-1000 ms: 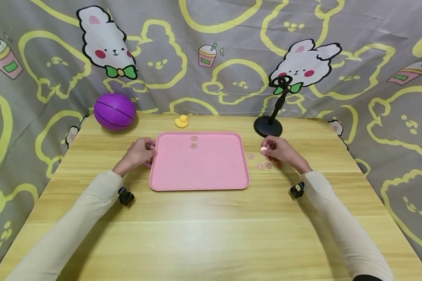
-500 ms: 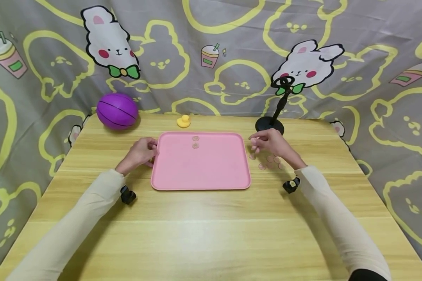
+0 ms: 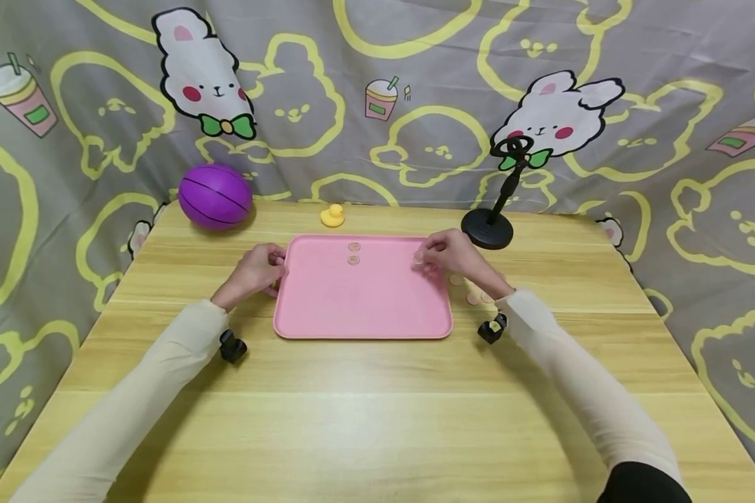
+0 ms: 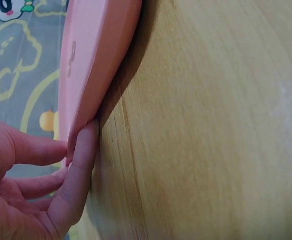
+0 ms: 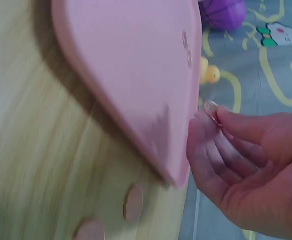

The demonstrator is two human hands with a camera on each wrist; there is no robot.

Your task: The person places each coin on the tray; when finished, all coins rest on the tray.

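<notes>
A pink rectangular tray (image 3: 365,300) lies on the wooden table. My left hand (image 3: 256,269) grips its left rim, thumb and finger on either side of the edge in the left wrist view. Pinched between thumb and fingers of my right hand (image 3: 449,253) is a round coin (image 5: 211,109), held up over the tray's right part. Two coins, a back one (image 3: 354,246) and a front one (image 3: 354,260), lie in the tray near its far edge. Several loose coins (image 3: 472,298) rest on the table right of the tray, some hidden by my right arm.
Behind the tray sits a yellow rubber duck (image 3: 333,216). A purple ball (image 3: 215,197) stands at the back left, and a black stand (image 3: 487,229) with a round base at the back right. A patterned curtain (image 3: 327,70) closes off the far side.
My right hand has carried the coin leftward from the loose coins on the table to over the tray's right side. The left hand has stayed at the tray's rim.
</notes>
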